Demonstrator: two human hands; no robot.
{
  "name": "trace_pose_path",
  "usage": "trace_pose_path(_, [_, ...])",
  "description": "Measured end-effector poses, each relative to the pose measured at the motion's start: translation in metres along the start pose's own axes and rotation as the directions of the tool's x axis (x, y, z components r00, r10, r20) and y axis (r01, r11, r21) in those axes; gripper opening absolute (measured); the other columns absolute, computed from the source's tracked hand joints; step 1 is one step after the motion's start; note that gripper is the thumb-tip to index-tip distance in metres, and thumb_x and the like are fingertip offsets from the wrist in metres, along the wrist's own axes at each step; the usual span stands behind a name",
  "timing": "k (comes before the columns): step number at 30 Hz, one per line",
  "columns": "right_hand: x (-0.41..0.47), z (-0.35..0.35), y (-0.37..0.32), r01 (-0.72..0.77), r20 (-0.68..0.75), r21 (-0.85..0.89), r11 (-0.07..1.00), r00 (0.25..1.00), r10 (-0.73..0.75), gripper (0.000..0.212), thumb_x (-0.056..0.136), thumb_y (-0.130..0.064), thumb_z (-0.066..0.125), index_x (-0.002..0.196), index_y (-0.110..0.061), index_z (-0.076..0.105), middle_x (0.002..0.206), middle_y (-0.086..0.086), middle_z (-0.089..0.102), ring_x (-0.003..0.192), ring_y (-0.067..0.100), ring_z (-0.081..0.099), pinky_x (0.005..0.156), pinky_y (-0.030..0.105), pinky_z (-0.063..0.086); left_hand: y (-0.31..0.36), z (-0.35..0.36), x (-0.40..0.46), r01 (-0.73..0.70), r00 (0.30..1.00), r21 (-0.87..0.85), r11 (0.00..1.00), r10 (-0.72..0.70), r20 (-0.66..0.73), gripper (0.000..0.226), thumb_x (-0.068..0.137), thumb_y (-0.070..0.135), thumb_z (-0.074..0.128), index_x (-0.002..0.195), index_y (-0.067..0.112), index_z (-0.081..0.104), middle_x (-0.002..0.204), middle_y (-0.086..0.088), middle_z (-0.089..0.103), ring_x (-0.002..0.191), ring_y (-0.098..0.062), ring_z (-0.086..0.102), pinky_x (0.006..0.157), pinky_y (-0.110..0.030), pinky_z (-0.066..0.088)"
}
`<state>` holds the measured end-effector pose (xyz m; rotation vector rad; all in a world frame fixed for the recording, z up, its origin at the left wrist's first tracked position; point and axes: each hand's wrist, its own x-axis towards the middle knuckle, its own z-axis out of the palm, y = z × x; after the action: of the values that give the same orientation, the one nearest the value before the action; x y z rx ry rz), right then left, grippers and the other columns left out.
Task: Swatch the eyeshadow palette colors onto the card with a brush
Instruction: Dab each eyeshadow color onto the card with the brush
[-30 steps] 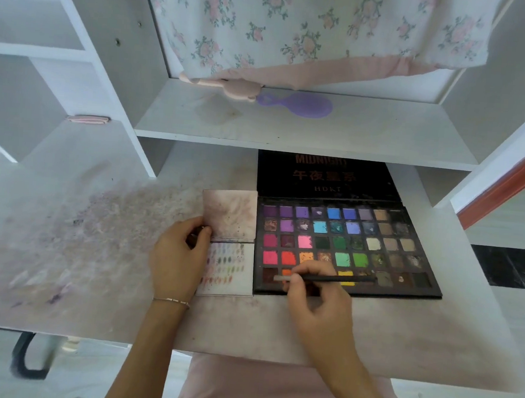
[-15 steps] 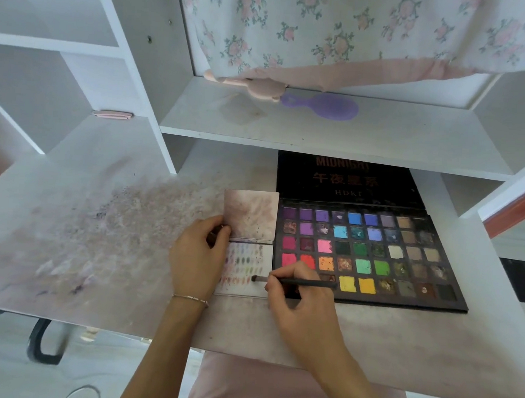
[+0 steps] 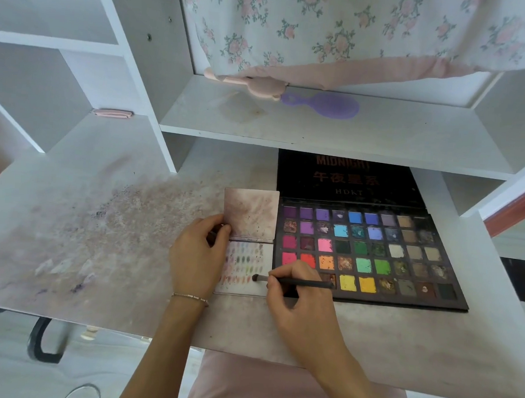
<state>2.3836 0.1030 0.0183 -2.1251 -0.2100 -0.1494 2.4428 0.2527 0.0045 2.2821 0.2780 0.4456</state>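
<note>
A large black eyeshadow palette [image 3: 372, 256] lies open on the desk, its rows of coloured pans facing up and its lid flat behind. Left of it lies a small white card [image 3: 244, 267] with rows of colour swatches, a stained flap [image 3: 250, 213] raised above it. My right hand [image 3: 297, 297] pinches a thin black brush [image 3: 292, 282] that lies level, its tip on the card's lower right part. My left hand [image 3: 200, 253] rests on the card's left edge, its fingers curled at the flap's lower left corner.
The white desk [image 3: 97, 234] is smeared with pink and purple powder on its left half. A shelf [image 3: 337, 132] above carries a purple hairbrush [image 3: 323, 104] and a pink object [image 3: 250, 84]. Floral fabric [image 3: 344, 27] hangs behind. A small pink item [image 3: 112, 113] sits on the left ledge.
My right hand has carried the brush leftward from the palette's bottom row onto the card. The left hand has stayed on the card.
</note>
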Motion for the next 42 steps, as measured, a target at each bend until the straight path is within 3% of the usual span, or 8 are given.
trace_pose_path(17, [-0.0007, 0.0008, 0.0017, 0.015, 0.006, -0.013, 1.000, 1.000, -0.015, 0.009, 0.084, -0.015, 0.057, 0.081, -0.021, 0.053, 0.078, -0.017, 0.049, 0.080, 0.005, 0.049, 0.067, 0.019, 0.043, 0.0002, 0.0001, -0.0002, -0.005, 1.000, 0.009, 1.000, 0.005, -0.001, 0.017, 0.084, 0.017, 0.059, 0.098, 0.017, 0.069, 0.084, 0.003, 0.065, 0.071, -0.009, 0.053, 0.061, -0.008, 0.030])
trace_pose_path(29, [-0.0006, 0.0013, 0.0025, 0.023, 0.009, -0.021, 1.000, 1.000, -0.023, 0.012, 0.084, -0.020, 0.055, 0.079, -0.028, 0.048, 0.077, -0.020, 0.047, 0.082, 0.005, 0.047, 0.068, 0.015, 0.039, 0.0020, -0.0006, -0.0003, -0.011, 1.000, 0.009, 1.000, 0.011, -0.004, 0.016, 0.085, 0.018, 0.059, 0.097, 0.017, 0.069, 0.079, 0.011, 0.057, 0.067, -0.002, 0.048, 0.059, -0.005, 0.031])
trace_pose_path(36, [-0.0005, 0.0022, 0.0044, 0.031, 0.013, -0.030, 0.999, 0.999, -0.030, 0.011, 0.084, -0.020, 0.055, 0.079, -0.027, 0.048, 0.076, -0.020, 0.047, 0.081, 0.004, 0.047, 0.067, 0.014, 0.038, 0.0013, -0.0009, -0.0003, -0.011, 1.000, 0.017, 1.000, 0.012, -0.007, 0.016, 0.085, 0.017, 0.060, 0.097, 0.016, 0.069, 0.079, 0.007, 0.059, 0.069, -0.008, 0.051, 0.059, -0.007, 0.029])
trace_pose_path(39, [-0.0015, 0.0012, 0.0036, 0.021, 0.014, 0.011, 1.000, 1.000, -0.021, 0.005, 0.079, -0.025, 0.051, 0.075, -0.027, 0.049, 0.076, -0.017, 0.050, 0.081, 0.006, 0.048, 0.067, 0.017, 0.041, 0.0015, -0.0007, -0.0002, -0.014, 1.000, 0.014, 1.000, 0.014, -0.009, 0.016, 0.084, 0.017, 0.060, 0.098, 0.016, 0.069, 0.081, 0.004, 0.062, 0.070, -0.008, 0.051, 0.060, -0.007, 0.029])
trace_pose_path(42, [-0.0030, -0.0024, 0.0039, 0.000, -0.040, 0.151, 0.989, 0.999, 0.006, 0.013, 0.078, -0.022, 0.053, 0.074, -0.034, 0.050, 0.075, -0.013, 0.054, 0.079, 0.008, 0.053, 0.067, 0.015, 0.043, 0.0012, -0.0008, -0.0003, -0.009, 1.000, 0.008, 1.000, 0.009, -0.007, 0.017, 0.084, 0.017, 0.060, 0.098, 0.016, 0.069, 0.081, 0.006, 0.061, 0.069, -0.006, 0.050, 0.060, -0.007, 0.028])
